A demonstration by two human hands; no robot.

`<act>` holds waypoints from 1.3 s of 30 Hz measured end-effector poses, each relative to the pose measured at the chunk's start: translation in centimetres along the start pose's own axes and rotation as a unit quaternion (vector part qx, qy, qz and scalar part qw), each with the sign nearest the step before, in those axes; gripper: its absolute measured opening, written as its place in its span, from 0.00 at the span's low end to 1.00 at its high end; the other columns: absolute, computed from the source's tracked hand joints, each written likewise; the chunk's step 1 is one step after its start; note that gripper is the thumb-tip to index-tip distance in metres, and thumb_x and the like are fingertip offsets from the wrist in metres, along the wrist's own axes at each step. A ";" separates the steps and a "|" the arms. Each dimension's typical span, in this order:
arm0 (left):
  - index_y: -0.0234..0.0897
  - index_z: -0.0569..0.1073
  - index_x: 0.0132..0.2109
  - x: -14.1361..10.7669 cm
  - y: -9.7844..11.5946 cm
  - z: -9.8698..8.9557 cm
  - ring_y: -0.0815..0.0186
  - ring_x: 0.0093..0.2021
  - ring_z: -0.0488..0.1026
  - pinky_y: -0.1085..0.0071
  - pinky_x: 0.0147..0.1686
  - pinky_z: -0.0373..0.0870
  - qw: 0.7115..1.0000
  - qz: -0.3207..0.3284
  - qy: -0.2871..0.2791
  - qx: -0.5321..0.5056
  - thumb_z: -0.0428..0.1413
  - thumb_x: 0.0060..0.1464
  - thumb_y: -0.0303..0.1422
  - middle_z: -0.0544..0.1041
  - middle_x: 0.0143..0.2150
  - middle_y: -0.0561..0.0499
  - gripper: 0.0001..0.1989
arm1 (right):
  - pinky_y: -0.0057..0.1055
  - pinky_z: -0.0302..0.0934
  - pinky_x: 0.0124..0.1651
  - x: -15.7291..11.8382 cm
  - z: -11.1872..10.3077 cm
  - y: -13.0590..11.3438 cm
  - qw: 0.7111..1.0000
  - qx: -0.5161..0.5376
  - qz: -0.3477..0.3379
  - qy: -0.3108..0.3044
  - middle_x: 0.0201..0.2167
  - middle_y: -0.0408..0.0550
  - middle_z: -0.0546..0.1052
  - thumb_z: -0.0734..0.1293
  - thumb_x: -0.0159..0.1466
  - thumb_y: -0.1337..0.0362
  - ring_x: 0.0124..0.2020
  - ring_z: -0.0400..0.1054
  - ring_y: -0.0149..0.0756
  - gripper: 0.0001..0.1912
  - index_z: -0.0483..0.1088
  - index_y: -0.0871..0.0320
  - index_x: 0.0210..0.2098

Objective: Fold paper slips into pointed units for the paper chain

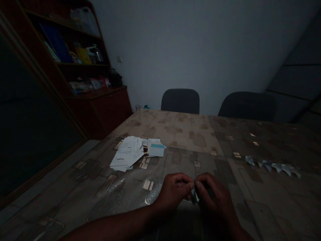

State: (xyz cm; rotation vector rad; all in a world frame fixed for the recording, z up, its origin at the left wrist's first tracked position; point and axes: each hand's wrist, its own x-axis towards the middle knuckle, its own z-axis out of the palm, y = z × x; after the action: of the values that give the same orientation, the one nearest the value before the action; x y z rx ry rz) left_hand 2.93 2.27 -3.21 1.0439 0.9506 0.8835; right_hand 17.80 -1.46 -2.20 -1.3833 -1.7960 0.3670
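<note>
My left hand and my right hand meet close together over the near edge of the table. Both are closed in a pinch on a small folded piece of paper, whose pale edge shows below the fingertips. Most of it is hidden by my fingers. Ahead and to the left lies a loose pile of white printed papers. Beside that pile is a smaller stack of paper slips, the top one with a blue-green band. Far to the right, several folded paper pieces lie in a row.
A patterned cloth covers the table. Behind it stand two dark chairs, one at the middle and one at the right. A wooden shelf cabinet holding assorted items stands at the left. The room is dim.
</note>
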 end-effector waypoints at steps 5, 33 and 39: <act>0.31 0.74 0.28 -0.2 0.1 0.0 0.69 0.22 0.69 0.73 0.25 0.66 1.000 0.016 -0.010 0.013 0.63 0.43 0.40 0.72 0.21 0.53 0.14 | 0.26 0.60 0.29 0.1 -0.1 0.4 0.999 -0.031 -0.028 0.008 0.24 0.42 0.71 0.59 0.66 0.63 0.25 0.67 0.32 0.10 0.66 0.56 0.29; 0.32 0.71 0.28 0.1 0.9 -0.2 0.73 0.19 0.65 0.77 0.21 0.62 0.998 0.031 0.033 -0.046 0.66 0.40 0.44 0.72 0.21 0.54 0.19 | 0.27 0.58 0.30 -0.7 -0.1 1.4 0.934 0.274 0.220 -0.058 0.25 0.42 0.71 0.62 0.64 0.49 0.27 0.64 0.33 0.17 0.70 0.56 0.36; 0.32 0.71 0.27 -0.1 0.9 -0.1 0.73 0.19 0.65 0.77 0.21 0.61 0.998 0.031 0.019 -0.056 0.69 0.36 0.42 0.70 0.19 0.55 0.19 | 0.26 0.57 0.30 -0.9 0.3 0.8 0.926 0.305 0.218 -0.050 0.26 0.41 0.71 0.67 0.60 0.49 0.28 0.65 0.33 0.16 0.69 0.56 0.34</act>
State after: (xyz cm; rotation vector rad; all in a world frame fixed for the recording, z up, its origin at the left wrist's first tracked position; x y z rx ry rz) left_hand 2.65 2.47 -2.38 0.9675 0.8949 0.9993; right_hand 18.17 -1.88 -3.33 -1.2969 -1.2613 1.1450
